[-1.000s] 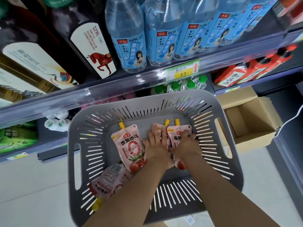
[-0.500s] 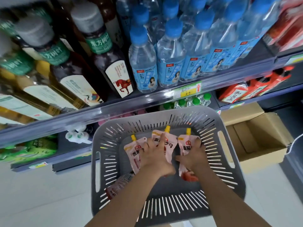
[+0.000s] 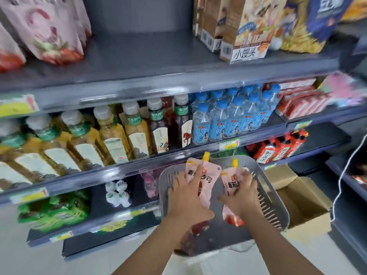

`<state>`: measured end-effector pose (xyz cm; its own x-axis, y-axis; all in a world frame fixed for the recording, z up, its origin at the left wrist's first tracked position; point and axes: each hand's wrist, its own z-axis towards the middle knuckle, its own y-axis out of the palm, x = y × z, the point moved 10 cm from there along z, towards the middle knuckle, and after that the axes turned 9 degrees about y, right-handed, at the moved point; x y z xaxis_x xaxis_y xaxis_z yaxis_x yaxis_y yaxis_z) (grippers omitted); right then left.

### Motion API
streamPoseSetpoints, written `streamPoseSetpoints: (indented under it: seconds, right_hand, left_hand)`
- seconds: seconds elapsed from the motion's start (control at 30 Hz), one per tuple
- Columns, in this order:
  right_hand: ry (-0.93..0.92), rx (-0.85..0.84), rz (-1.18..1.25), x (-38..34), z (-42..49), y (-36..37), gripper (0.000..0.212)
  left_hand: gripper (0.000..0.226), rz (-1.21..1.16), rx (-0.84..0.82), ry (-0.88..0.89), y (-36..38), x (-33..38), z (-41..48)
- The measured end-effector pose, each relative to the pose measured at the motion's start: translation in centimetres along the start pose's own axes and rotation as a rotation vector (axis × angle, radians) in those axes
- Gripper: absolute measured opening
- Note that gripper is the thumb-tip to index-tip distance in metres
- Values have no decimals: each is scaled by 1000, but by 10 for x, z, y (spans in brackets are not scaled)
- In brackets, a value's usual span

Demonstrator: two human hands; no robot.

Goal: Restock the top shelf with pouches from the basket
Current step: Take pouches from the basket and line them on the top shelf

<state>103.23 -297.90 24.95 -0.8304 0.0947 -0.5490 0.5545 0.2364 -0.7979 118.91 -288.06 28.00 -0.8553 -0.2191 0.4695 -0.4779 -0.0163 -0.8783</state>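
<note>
head view, left grip [image 3: 186, 197], right grip [image 3: 242, 197] clasping pouches [image 3: 207, 175] over basket [image 3: 278, 205], bottles [image 3: 137, 133] maybe tea

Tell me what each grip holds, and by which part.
The left grip holds a pink pouch round its middle, cap up; the right grip holds a second pouch round its middle, above the basket.

Top shelf [image 3: 155, 62], grey: pink pouches [image 3: 49, 32] upper left; cartons [image 3: 250, 28], possibly snacks, upper right. Shelf below [image 3: 158, 158]: tea bottles [image 3: 111, 139], water bottles [image 3: 228, 120].
</note>
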Motion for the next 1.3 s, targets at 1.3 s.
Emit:
streamPoseSetpoints:
  seconds: [1.3]
  right_hand:
    - [-973, 195, 753, -626, -290, 23, 77]
  left_hand:
    - [124, -17, 1275, -200, -532, -350, -237]
